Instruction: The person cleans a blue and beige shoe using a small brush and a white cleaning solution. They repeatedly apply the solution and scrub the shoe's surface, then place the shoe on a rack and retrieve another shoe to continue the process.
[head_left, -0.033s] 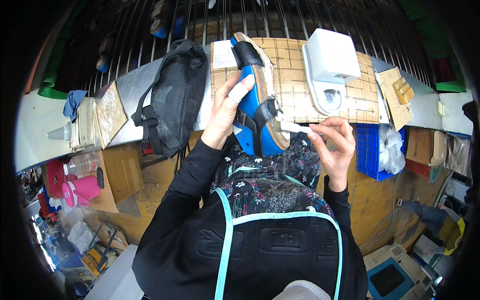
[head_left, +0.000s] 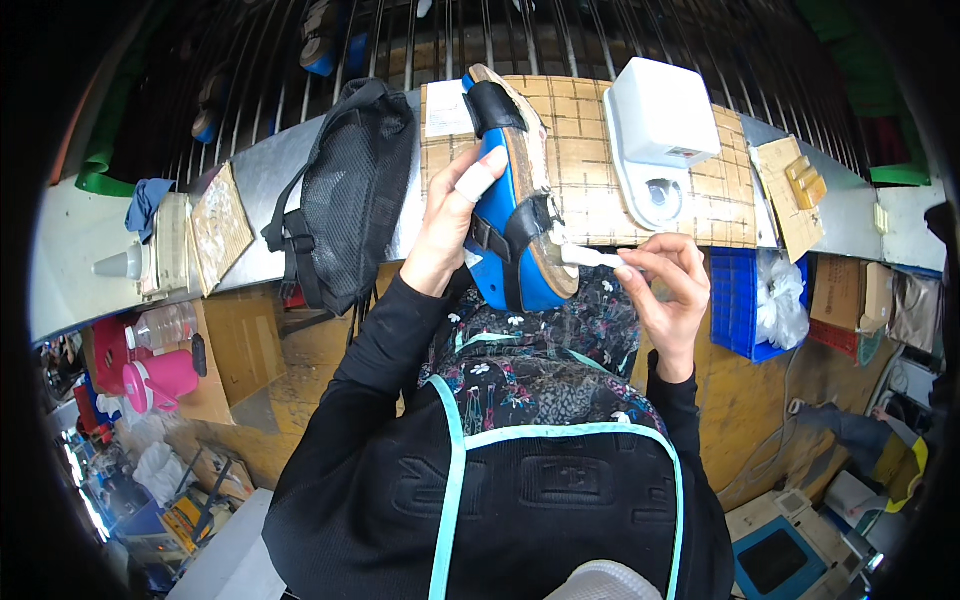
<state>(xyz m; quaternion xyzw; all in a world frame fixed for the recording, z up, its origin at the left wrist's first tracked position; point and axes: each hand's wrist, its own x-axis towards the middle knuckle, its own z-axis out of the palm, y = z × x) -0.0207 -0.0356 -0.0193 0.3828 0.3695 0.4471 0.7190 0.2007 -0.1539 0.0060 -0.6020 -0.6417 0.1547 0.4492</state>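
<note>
My left hand [head_left: 440,230], its thumb wrapped in white tape, grips a sandal [head_left: 522,232] mounted on a blue shoe last [head_left: 493,180]. The sandal is tilted on its side, and its sole edge, brown with a whitish coating, faces right. Black straps with a buckle cross the blue last. Between thumb and fingers, my right hand [head_left: 672,295] pinches a small white brush [head_left: 592,257]. Its pale tip touches the sole edge at the end nearest me. To the right stands a white plastic dispenser [head_left: 662,110] with a round opening in its base.
A cardboard sheet [head_left: 585,190] covers the bench under the dispenser. At left lies a black mesh bag [head_left: 350,190]. Metal rollers [head_left: 560,40] run behind the bench. A blue crate [head_left: 735,300] with plastic bags sits low at right. A pink jug [head_left: 165,380] is at lower left.
</note>
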